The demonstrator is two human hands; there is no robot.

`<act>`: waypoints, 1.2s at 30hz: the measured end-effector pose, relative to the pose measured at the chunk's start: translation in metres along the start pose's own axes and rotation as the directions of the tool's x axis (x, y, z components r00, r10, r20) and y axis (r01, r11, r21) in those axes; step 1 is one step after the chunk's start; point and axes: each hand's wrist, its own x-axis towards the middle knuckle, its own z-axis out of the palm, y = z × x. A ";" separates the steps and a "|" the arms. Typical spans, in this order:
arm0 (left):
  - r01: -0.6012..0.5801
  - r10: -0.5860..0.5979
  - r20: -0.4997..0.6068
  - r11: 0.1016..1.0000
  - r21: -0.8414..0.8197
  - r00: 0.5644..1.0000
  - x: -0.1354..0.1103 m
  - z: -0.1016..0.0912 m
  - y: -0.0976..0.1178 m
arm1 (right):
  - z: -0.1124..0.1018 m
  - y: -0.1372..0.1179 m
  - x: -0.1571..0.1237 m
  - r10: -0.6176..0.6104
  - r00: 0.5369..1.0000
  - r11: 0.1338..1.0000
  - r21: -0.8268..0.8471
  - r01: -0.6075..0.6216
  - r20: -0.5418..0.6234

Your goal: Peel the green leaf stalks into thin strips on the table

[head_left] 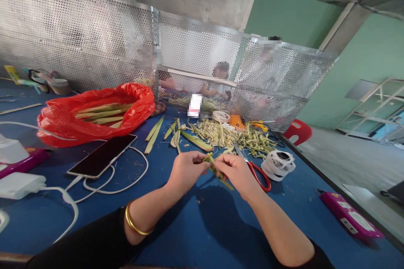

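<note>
Both of my hands meet above the blue table [176, 222], pinching a green-yellow leaf strip [224, 180] that looks folded or woven. My left hand [188, 169] grips its upper left end between thumb and fingers. On the other side, my right hand [235, 172] pinches the strip, and its fingers partly hide it. Red-handled scissors [259, 175] lie right beside my right hand, blades pointing away. Just beyond my hands are loose leaf pieces [196, 139] and a heap of pale and green shreds [217, 132].
Left, a red plastic bag [66, 122] holds long leaf stalks, near a phone [102, 157] with white cables. A white tape roll [278, 164] and a purple power strip [350, 216] lie right. A perforated metal screen [195, 40] spans the back, people behind it.
</note>
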 end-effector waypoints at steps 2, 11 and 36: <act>-0.025 0.024 0.004 0.997 0.075 1.000 -0.002 0.001 0.000 | 0.000 0.001 0.000 -0.015 0.999 1.000 -0.021 0.015 -0.029; -0.179 0.148 0.125 0.940 0.290 0.981 -0.010 -0.001 0.007 | 0.000 0.000 0.001 -0.051 0.998 0.999 -0.016 0.051 -0.043; 0.307 -0.239 0.484 0.949 -0.065 0.842 -0.008 0.003 0.008 | 0.002 -0.008 0.001 -0.082 0.979 0.953 0.274 0.131 -0.184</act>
